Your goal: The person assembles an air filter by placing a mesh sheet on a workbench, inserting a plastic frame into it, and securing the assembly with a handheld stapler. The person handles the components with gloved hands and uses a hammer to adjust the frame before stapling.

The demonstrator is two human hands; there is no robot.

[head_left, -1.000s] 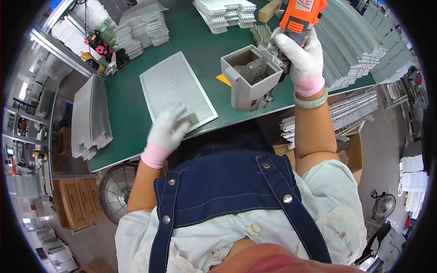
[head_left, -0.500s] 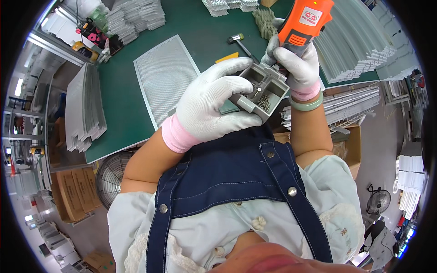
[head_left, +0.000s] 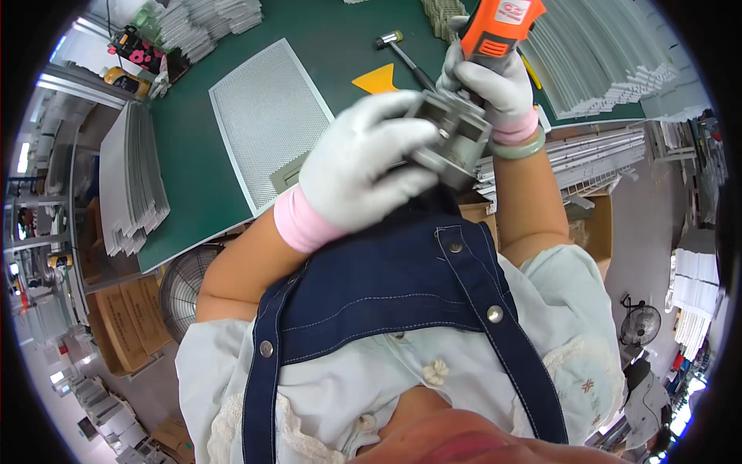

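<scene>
In my right hand [head_left: 495, 89], gloved in white, is an orange-and-black power tool [head_left: 483, 31], gripped at its dark lower part. A grey plastic box [head_left: 468, 143] with compartments sits just below that hand, close against the tool's lower end; motion blurs it. From the left, my gloved left hand [head_left: 367, 158] has its fingers and thumb around the box's left side. These fingers are smeared, and what the box contains is not clear. A pale bangle [head_left: 518, 147] circles my right wrist.
On the green table [head_left: 189, 170] lie a perforated panel [head_left: 267, 116], a mallet [head_left: 402, 54] and a yellow scraper-like piece [head_left: 376, 79]. White profiles [head_left: 603, 69] are stacked at the far right, grey panels [head_left: 131, 178] at the left edge. A floor fan [head_left: 185, 290] stands below the table.
The box has tilted and blurred, with my left fingers shifting along its side. More of the yellow piece shows now. The right hand still grips the tool; the whole view has shifted slightly.
</scene>
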